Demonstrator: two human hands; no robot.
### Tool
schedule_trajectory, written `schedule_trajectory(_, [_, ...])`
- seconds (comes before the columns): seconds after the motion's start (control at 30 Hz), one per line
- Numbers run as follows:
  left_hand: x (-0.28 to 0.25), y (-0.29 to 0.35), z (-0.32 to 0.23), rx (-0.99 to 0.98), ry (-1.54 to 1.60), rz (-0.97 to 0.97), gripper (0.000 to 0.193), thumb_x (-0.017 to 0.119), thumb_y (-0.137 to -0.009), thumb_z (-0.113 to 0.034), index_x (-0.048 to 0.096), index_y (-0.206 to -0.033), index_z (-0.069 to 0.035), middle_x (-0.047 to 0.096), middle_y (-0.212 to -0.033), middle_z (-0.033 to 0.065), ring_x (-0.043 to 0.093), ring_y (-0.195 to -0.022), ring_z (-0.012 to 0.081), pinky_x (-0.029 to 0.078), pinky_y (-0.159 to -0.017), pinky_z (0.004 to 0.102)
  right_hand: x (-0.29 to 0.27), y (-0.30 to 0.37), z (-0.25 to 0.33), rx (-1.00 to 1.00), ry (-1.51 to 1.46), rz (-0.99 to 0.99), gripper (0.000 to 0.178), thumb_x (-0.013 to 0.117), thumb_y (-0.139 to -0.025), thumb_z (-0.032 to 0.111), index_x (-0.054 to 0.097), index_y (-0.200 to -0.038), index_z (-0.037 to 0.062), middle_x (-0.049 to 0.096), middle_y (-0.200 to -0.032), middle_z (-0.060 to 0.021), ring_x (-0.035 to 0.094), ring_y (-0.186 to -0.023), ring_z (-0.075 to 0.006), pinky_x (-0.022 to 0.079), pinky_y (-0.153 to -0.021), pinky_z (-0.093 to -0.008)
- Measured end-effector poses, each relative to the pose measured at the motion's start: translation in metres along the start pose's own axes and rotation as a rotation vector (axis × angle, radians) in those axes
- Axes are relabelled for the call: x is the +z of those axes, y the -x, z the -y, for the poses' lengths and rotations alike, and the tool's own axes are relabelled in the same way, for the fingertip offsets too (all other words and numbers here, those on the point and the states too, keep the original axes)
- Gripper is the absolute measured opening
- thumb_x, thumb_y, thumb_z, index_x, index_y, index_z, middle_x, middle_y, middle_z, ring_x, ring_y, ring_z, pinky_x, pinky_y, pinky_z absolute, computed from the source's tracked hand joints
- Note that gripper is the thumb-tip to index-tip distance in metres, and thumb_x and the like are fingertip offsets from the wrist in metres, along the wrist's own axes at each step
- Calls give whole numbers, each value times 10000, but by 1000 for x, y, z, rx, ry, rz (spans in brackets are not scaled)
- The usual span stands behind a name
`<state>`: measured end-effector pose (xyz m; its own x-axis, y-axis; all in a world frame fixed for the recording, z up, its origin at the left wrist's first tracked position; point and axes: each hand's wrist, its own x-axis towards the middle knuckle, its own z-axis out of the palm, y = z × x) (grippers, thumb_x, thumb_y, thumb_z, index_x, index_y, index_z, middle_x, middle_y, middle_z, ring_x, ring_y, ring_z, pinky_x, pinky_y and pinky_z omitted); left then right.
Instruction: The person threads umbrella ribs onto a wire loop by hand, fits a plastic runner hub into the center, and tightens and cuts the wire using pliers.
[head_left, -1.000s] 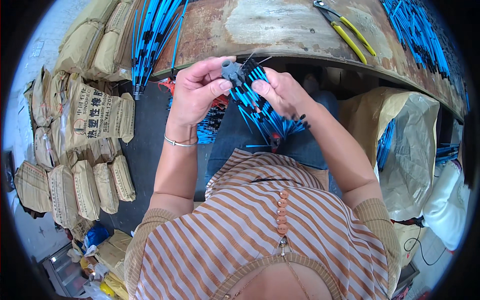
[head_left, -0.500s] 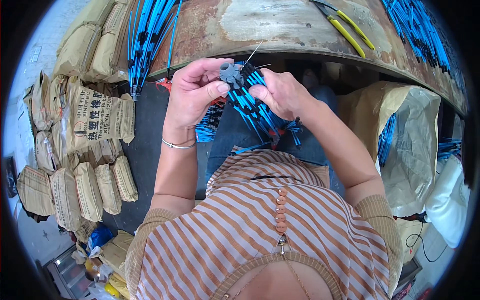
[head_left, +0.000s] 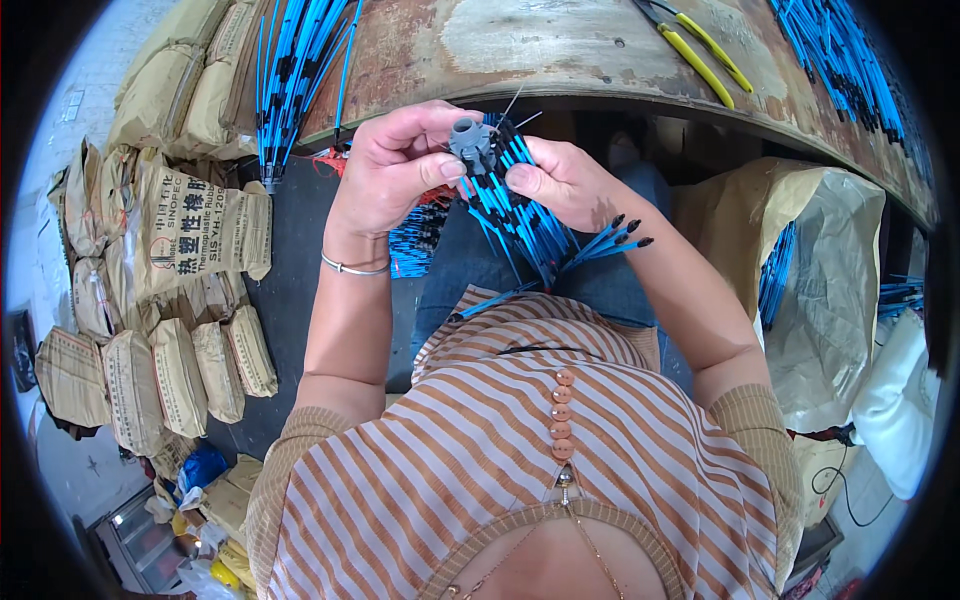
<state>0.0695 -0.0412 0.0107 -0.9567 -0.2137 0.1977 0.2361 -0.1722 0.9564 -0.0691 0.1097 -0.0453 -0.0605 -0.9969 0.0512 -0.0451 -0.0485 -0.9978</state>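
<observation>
Striped shirt (head_left: 480,430) up close, then jeans (head_left: 440,305), and both hands are busy just above the lap. Left hand (head_left: 385,178) pinches a grey hub (head_left: 472,150) between thumb and fingers; right hand (head_left: 572,185) grips a bunch of blue-and-black sticks (head_left: 515,205) right beside it, can't tell if they're joined. Open paper bag (head_left: 825,345) with sticks off to the right. Farther out, yellow-handled pliers (head_left: 705,55) lie on the worn desk (head_left: 540,40), another stick pile (head_left: 840,70) to their right.

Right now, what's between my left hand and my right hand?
The head view shows a grey plastic part next to your left hand, then a bundle of blue-and-black rods towards your right hand.
</observation>
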Motion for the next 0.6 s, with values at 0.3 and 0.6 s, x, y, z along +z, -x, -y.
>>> schedule_trajectory(0.3, [10,-10,21,-33,169,-192,376,682,-759,-47,561,-1104,42,609,-974,120,580,-761,91,470,-643,194,8,11,-1,34,-68,-179,297,476,-934,261,545,-1065,3,621,-914,-60,595,-842,-125,487,-754,-267])
schedule_trajectory(0.6, [63,-18,40,122,-536,-794,257,685,-775,-73,617,-992,48,651,-784,38,550,-673,58,447,-605,198,14,4,-3,8,63,-583,300,497,-923,274,552,-1045,5,640,-878,-63,606,-796,-126,474,-698,-272])
